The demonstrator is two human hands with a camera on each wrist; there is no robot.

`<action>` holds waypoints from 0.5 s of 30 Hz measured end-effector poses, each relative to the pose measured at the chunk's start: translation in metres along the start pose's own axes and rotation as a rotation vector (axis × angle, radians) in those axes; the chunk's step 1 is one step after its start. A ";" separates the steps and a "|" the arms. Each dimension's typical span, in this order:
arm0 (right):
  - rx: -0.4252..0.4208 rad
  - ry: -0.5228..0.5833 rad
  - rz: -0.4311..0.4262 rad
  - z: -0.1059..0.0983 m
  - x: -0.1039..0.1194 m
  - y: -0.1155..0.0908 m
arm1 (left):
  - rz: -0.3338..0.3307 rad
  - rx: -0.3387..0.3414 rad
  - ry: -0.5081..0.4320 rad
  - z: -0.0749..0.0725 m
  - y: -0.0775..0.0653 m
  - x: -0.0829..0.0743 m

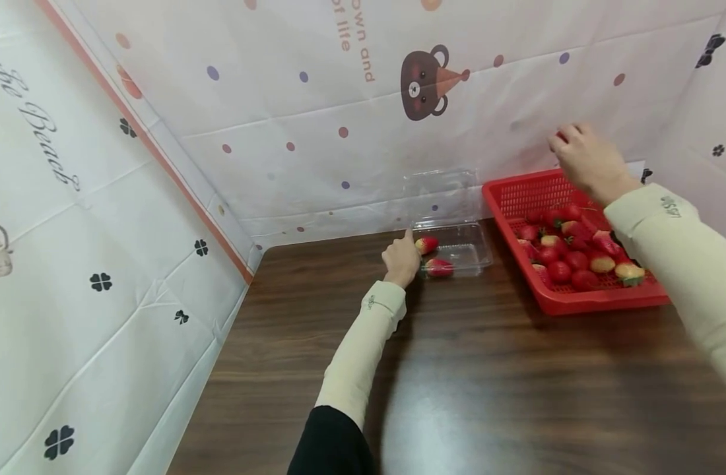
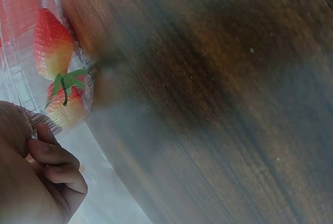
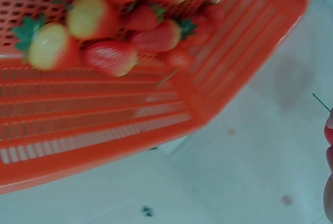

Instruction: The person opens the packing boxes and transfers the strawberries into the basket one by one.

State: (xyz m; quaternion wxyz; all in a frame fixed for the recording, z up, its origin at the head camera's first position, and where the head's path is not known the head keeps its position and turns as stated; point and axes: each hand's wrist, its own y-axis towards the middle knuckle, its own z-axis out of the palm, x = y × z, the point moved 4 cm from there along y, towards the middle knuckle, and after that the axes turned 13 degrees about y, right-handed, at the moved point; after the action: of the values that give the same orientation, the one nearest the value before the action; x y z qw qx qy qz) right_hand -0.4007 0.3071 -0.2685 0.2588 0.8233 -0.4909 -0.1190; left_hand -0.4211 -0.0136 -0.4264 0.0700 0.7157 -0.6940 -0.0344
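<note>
My left hand (image 1: 402,258) is at the near-left side of a clear plastic clamshell box (image 1: 468,256), its lid raised against the back wall. In the left wrist view, the fingers and thumb of the left hand (image 2: 39,172) pinch the box's edge. Inside lie two red-and-yellow strawberries; one strawberry (image 1: 439,267) is nearer me, the other strawberry (image 1: 426,245) behind it. My right hand (image 1: 590,159) is raised above the back of a red basket (image 1: 600,302). It holds a small red cherry (image 3: 329,134) with a thin green stem, mostly cut off by the right wrist view's edge.
Many red fruits fill the basket, among them strawberries (image 3: 112,57) and round red fruits (image 1: 559,272). A brown wooden table (image 1: 458,369) lies beneath everything. White printed cloth (image 1: 315,99) covers the walls behind and at both sides.
</note>
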 end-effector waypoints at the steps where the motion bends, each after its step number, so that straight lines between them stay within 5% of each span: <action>1: 0.011 0.001 0.025 -0.001 -0.005 -0.003 | -0.001 0.003 0.001 0.000 0.000 0.001; 8: 0.124 -0.036 0.217 0.006 -0.033 -0.028 | -0.006 0.001 -0.003 0.002 0.002 0.005; 15: 0.268 -0.039 0.312 0.018 -0.052 -0.041 | 0.010 -0.009 -0.015 0.006 0.003 0.006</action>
State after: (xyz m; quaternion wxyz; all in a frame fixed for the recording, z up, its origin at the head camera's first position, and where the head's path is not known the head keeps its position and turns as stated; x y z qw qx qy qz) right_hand -0.4039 0.3630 -0.3086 0.1529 0.7618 -0.6289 -0.0269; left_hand -0.4243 -0.0198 -0.4312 0.0680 0.7115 -0.6981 -0.0425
